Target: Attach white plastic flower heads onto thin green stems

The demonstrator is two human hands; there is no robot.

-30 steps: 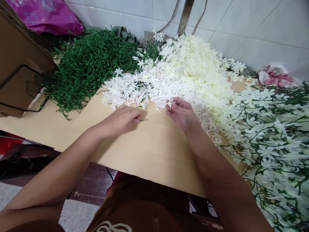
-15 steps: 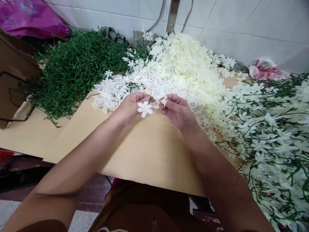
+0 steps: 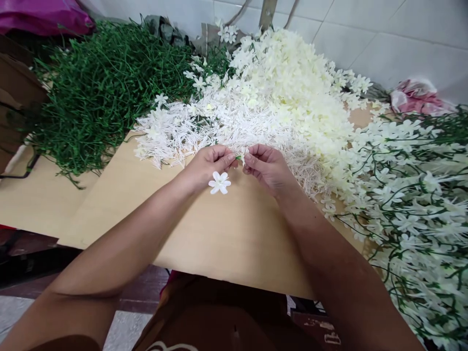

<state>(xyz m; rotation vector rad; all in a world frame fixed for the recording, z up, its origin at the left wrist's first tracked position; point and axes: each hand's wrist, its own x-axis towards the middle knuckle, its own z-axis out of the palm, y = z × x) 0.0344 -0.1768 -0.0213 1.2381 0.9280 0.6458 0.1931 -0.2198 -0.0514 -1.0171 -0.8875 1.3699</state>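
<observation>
My left hand (image 3: 218,160) pinches a green artificial stem whose tip (image 3: 238,157) pokes out toward the right. A white six-petalled flower (image 3: 220,183) hangs just below that hand, seemingly on the same stem. Close beside it, my right hand (image 3: 265,165) is closed on a small white artificial flower (image 3: 244,156), partly hidden by the fingers. Stem tip and small flower meet between the two hands. Behind the hands lies a heap of thin white stamens (image 3: 219,129), and beyond it a mound of cream-white loose blossoms (image 3: 292,83).
A pile of green stems (image 3: 117,87) is at the left, beside a cardboard box (image 3: 16,92). Flowered stems (image 3: 420,204) lie heaped on the right. Brown board (image 3: 219,234) covers the table. A tiled wall (image 3: 398,34) stands behind, with a pink-and-white bag (image 3: 420,97) near it.
My hands have come closer together, bringing the small white flower to the green stem tip. The hanging flower has dropped slightly lower. The whole view has shifted a little.
</observation>
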